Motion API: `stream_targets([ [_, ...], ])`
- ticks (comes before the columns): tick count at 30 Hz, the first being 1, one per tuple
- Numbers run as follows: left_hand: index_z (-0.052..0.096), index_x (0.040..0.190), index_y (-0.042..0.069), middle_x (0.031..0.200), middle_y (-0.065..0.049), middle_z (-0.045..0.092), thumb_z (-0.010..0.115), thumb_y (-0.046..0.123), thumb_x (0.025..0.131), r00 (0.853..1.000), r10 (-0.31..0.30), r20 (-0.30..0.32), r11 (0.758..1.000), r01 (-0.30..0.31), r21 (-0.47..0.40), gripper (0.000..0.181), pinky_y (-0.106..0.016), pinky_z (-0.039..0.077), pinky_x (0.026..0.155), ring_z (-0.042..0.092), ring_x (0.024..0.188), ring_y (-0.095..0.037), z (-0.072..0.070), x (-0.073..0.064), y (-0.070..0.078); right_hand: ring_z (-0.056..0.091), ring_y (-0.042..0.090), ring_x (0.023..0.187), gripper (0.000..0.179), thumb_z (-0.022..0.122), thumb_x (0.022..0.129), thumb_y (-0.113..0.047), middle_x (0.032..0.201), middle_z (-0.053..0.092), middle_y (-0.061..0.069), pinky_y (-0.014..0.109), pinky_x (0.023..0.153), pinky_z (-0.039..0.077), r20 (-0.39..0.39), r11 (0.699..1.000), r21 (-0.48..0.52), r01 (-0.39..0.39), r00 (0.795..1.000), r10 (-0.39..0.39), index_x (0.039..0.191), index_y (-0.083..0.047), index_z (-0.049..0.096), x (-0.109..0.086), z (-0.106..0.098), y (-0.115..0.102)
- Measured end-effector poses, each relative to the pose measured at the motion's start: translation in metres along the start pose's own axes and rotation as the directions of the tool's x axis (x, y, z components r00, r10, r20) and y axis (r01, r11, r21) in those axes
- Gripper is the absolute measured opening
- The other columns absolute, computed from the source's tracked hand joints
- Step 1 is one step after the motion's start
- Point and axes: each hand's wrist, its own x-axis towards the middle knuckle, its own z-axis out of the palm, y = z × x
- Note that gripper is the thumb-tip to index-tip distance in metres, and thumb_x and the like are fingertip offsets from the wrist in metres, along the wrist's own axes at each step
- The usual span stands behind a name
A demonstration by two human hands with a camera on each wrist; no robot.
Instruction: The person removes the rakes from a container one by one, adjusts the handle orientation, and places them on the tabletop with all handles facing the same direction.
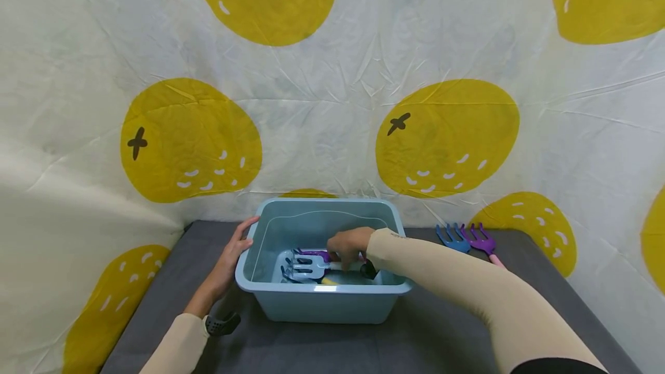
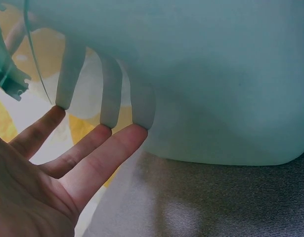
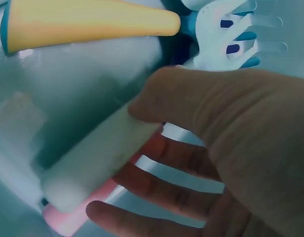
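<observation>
1. Lemon-print cloth is hung behind a grey counter (image 1: 156, 305) bearing a blue tub (image 1: 319, 299).
2. Inside the tub, a white-handled rake (image 1: 312, 266) is pinched by the right hand (image 1: 350, 245); its long axis runs leftward from the fingers (image 3: 156, 182).
3. The tub's left wall is touched by the left hand (image 1: 231, 258), fingers straight.

Both arms are covered by close-fitting cream sleeves that end at the wrist; the left hand (image 1: 228, 258) and right hand (image 1: 349, 243) are bare, with no rings or gloves visible; a dark grey strap with small holes sits at the left wrist (image 1: 222, 324); a dark band of cloth shows at the upper end of the right sleeve (image 1: 558, 366); a small dark mark lies near the right cuff.
</observation>
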Motion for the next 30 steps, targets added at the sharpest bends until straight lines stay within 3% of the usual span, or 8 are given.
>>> stream_targets([
  [8,0.029,0.160,0.023,0.167,-0.014,0.017,0.035,0.033,0.109,1.000,-0.013,-0.001,1.000,0.013,0.007,0.053,-0.066,0.032,0.108,0.035,0.136,-0.042,0.000,-0.001,0.000,0.061,0.018,0.083,0.020,0.082,0.088,-0.018,0.093,0.063,-0.005,0.039,0.071,0.057,0.011,0.999,-0.036,0.017,1.000,-0.016,0.097,-0.025,0.065,-0.008,-0.004,-0.002],
  [13,0.030,0.160,0.025,0.166,-0.014,0.019,0.035,0.034,0.109,1.000,-0.021,-0.007,1.000,0.021,0.017,0.052,-0.062,0.035,0.106,0.040,0.132,-0.043,0.000,-0.002,0.000,0.063,0.017,0.084,0.018,0.079,0.090,-0.015,0.094,0.062,-0.004,0.041,0.064,0.059,-0.020,0.997,0.012,0.083,0.996,-0.082,0.099,-0.022,0.066,-0.020,-0.027,0.001],
  [19,0.030,0.160,0.023,0.166,-0.015,0.018,0.035,0.032,0.108,1.000,-0.011,-0.009,1.000,0.011,0.013,0.053,-0.064,0.034,0.106,0.037,0.134,-0.043,0.000,-0.001,0.003,0.064,0.016,0.081,0.013,0.073,0.094,-0.011,0.087,0.064,0.000,0.038,0.061,0.059,-0.046,0.977,0.047,0.206,0.978,-0.204,0.104,-0.017,0.066,-0.047,-0.063,0.003],
  [26,0.029,0.160,0.023,0.167,-0.016,0.017,0.035,0.032,0.108,1.000,-0.012,-0.009,1.000,0.012,0.019,0.053,-0.065,0.033,0.106,0.038,0.134,-0.045,0.001,-0.002,0.005,0.065,0.019,0.096,0.036,0.070,0.097,-0.013,0.114,0.065,0.005,0.037,0.057,0.058,-0.105,0.956,0.081,0.283,0.956,-0.274,0.132,-0.014,0.060,-0.087,-0.094,0.011],
  [30,0.029,0.160,0.023,0.166,-0.016,0.018,0.035,0.033,0.108,1.000,-0.015,-0.007,1.000,0.016,0.020,0.054,-0.065,0.034,0.106,0.039,0.134,-0.045,0.001,-0.003,0.005,0.067,0.021,0.098,0.041,0.070,0.098,-0.016,0.118,0.065,0.008,0.040,0.058,0.059,-0.147,0.948,0.126,0.293,0.950,-0.274,0.137,-0.015,0.057,-0.110,-0.107,0.021],
])
